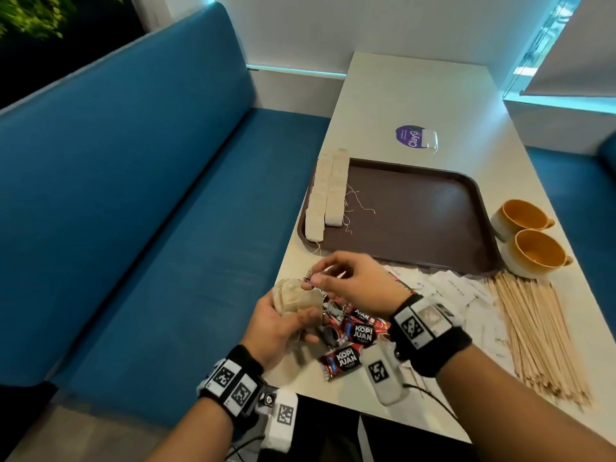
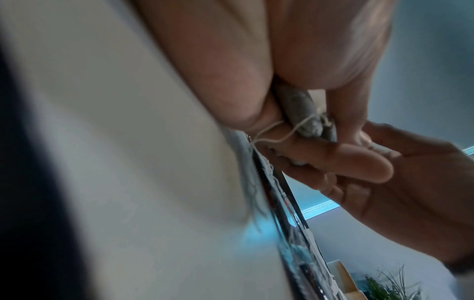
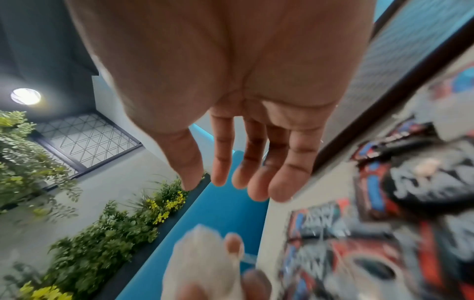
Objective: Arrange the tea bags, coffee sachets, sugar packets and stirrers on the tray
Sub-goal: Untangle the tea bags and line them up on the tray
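My table [image 1: 416,105] carries the brown tray [image 1: 416,215], the landmark here. Two rows of tea bags [image 1: 328,193] lie along its left edge. Stirrers [image 1: 533,331] lie near its right front corner, coffee sachets [image 1: 353,338] before its front edge. There my left hand [image 1: 276,328] grips bunched tea bags [image 1: 295,296]; my right hand [image 1: 353,278] reaches over them, whether pinching one I cannot tell.

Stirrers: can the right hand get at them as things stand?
Probably yes. The stirrers lie uncovered on the table just right of the right hand, with nothing stacked on them. That hand hovers at the tea bags in the left hand, apparently empty.
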Tool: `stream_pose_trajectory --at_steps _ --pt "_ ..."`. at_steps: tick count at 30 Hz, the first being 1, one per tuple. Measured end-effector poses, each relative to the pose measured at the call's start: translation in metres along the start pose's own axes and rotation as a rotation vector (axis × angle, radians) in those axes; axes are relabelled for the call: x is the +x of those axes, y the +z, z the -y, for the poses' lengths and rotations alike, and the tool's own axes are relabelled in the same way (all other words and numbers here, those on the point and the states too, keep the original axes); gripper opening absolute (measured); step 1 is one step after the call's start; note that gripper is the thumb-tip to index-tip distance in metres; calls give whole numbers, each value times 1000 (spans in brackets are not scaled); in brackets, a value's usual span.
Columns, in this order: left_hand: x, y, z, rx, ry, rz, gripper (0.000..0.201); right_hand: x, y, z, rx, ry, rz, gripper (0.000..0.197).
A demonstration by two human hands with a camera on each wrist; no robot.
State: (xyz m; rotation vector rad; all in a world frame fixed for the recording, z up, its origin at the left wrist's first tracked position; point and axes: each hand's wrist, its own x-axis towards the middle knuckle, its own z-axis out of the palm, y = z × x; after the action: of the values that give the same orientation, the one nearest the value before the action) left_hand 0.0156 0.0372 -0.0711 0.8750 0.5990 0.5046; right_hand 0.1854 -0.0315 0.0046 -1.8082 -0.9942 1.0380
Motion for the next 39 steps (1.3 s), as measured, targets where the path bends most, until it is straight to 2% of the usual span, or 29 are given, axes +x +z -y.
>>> stream_pose_trajectory --at_steps 2,7,12,15,21,26,30,35,39 --pt "1 -2 2 13 15 -28 71 -10 9 -9 25 18 -1 21" --pt "-3 2 1 87 39 -42 47 -31 21 -17 131 -12 -30 12" --pt "-6 1 -2 133 44 -14 69 -32 20 -25 191 62 -146 13" --pt "-4 -4 1 103 30 20 53 -32 16 -25 227 110 -157 16" --pt "-3 -3 2 99 15 -27 57 -31 15 -26 326 129 -166 16" --pt "-2 -1 0 108 22 -100 44 -28 12 -26 403 121 -180 16" --pt "-2 -2 -3 10 30 -18 36 -16 -5 -21 352 105 -231 17" --pt "1 -8 -1 -72 18 53 69 16 -43 -4 263 66 -316 12" --pt "3 -10 1 -29 20 30 71 61 -67 4 267 50 -407 6"
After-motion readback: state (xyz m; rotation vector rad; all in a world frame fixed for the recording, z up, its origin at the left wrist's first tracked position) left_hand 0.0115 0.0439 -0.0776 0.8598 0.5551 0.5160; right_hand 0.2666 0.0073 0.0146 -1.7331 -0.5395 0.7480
